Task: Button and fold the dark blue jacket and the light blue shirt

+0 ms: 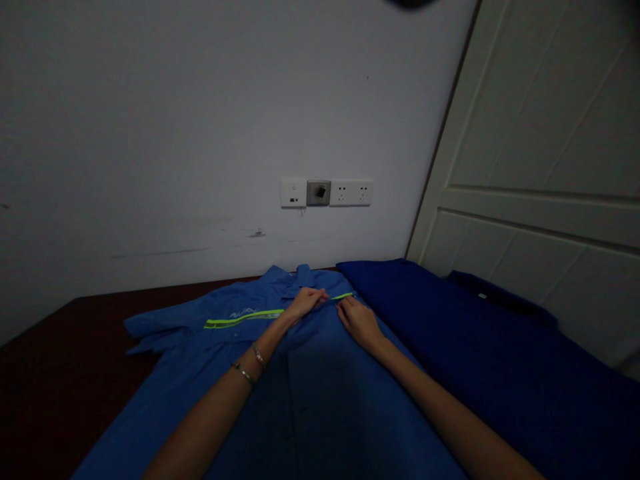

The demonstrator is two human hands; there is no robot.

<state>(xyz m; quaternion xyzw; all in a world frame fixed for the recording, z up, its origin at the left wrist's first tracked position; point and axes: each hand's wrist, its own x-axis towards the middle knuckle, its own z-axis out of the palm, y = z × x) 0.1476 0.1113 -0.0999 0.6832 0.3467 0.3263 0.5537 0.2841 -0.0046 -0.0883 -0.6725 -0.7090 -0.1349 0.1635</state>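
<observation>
A blue short-sleeved work shirt (330, 380) lies front side up, its collar toward the wall and a yellow-green reflective stripe across the chest. My left hand (307, 302) is closed in a pinch at the chest, just below the collar. Close by on its right, my right hand (357, 319) also has its fingers pinched together, at the end of the stripe near the chest pocket area. Both hands grip the shirt's fabric there, though the exact bit between the fingertips is too small to make out. Two bracelets (245, 368) circle my left forearm.
Darker blue folded cloth (470, 360) lies along the right side, against a pale panelled door (540, 147). Under the shirt is a dark red tabletop (70, 373). White wall sockets (351, 193) and a grey switch plate (319, 193) sit on the wall behind.
</observation>
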